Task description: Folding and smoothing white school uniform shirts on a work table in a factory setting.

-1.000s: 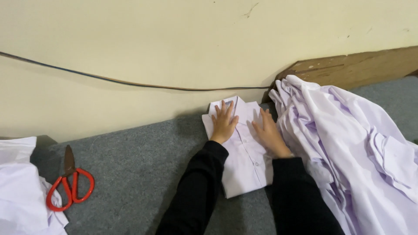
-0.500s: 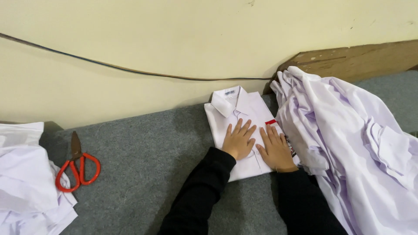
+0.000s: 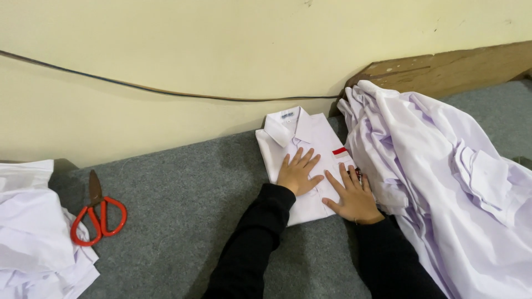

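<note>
Both hands (image 3: 324, 185) now lower on the folded white shirt (image 3: 302, 141), flat

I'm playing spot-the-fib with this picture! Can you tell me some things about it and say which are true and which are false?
1. Both hands lie flat on the folded white shirt. True: the left hand and the right hand press on it with fingers spread.
2. The scissors have blue handles. False: the scissors have red handles.
3. A heap of loose white shirts lies to the right of the folded one. True.
4. The scissors lie on top of the folded shirt. False: they lie on the grey mat, far to the left, beside another white cloth pile.
5. A thin cable runs along the wall. True.
</note>
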